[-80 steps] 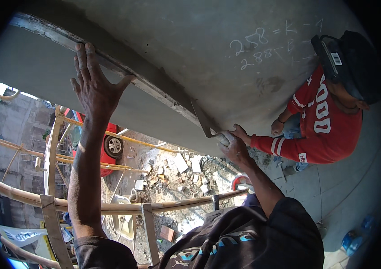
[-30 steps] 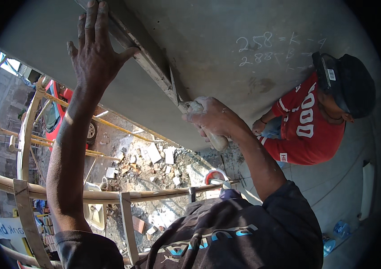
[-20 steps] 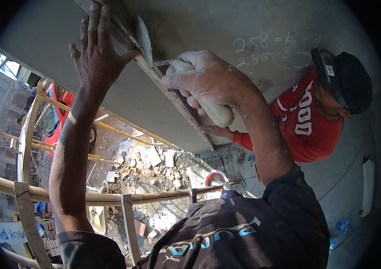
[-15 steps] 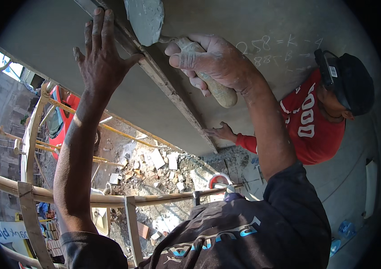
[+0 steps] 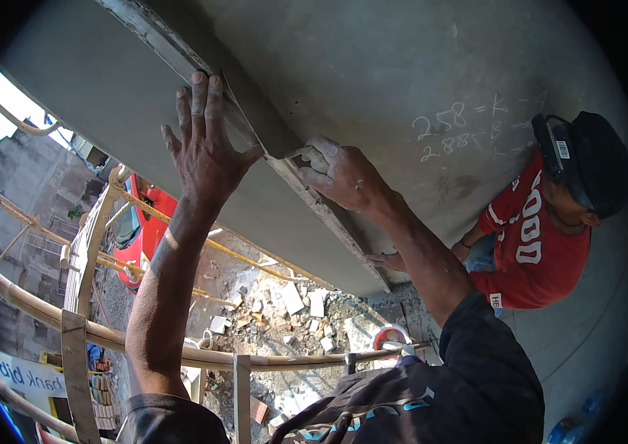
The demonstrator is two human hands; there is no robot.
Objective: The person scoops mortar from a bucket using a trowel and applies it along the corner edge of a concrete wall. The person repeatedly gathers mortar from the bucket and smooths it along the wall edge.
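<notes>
My left hand (image 5: 207, 144) is pressed flat, fingers spread, against the grey plastered wall edge (image 5: 181, 55). My right hand (image 5: 343, 174) grips the handle of a plastering trowel (image 5: 258, 129), whose flat blade lies along the corner strip just right of my left hand. Wet grey mortar covers the corner line (image 5: 329, 222) that runs down to the lower right.
A person in a red shirt and dark cap (image 5: 543, 237) crouches at the right, one hand at the wall's lower edge. Bamboo scaffold poles (image 5: 107, 337) cross below me. Far down lie rubble (image 5: 284, 311) and a red car (image 5: 136, 229).
My right hand carried the trowel up along the corner, then brought it down beside my left hand. My left hand stayed flat on the wall.
</notes>
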